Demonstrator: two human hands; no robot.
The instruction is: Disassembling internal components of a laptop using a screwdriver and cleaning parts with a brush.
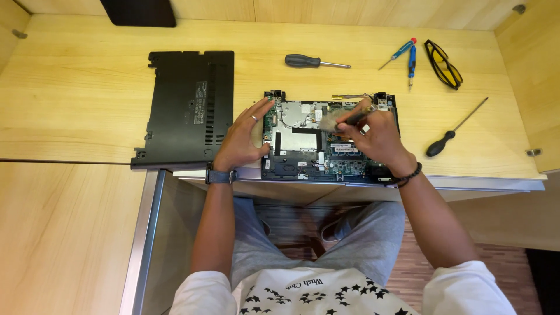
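Opened laptop (326, 140) on counter (87, 105): circuit board and metal plates exposed. Left hand (244, 140) flat, open, steadying its edge. Right hand (379, 137) grips what appears a brush (341, 119).

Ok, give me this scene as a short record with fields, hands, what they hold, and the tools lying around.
Surface: light wooden desk
Main item: opened laptop, circuit board exposed
Left hand: flat on the laptop's left edge
Right hand: holds a small brush over the board
Removed part: black bottom cover, left of the laptop
Tools behind laptop: black screwdriver, two blue screwdrivers
Right side: long black screwdriver, yellow-lensed glasses
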